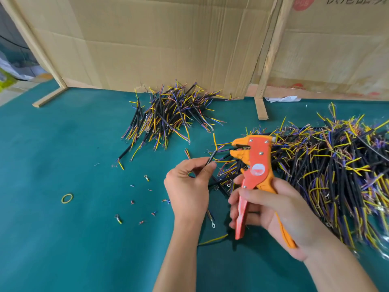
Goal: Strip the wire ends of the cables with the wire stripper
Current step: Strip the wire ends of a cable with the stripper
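Orange wire stripper gripped in my right hand, my left hand pinching one cable beside its jaws; two cable piles (smaller, larger) on the green tabletop.

Rear pile: laid on the tabletop, against the cardboard wall.
Right pile: spread behind the wire stripper.
Held cable: positioned left of the stripper.
Rubber band: placed far left.
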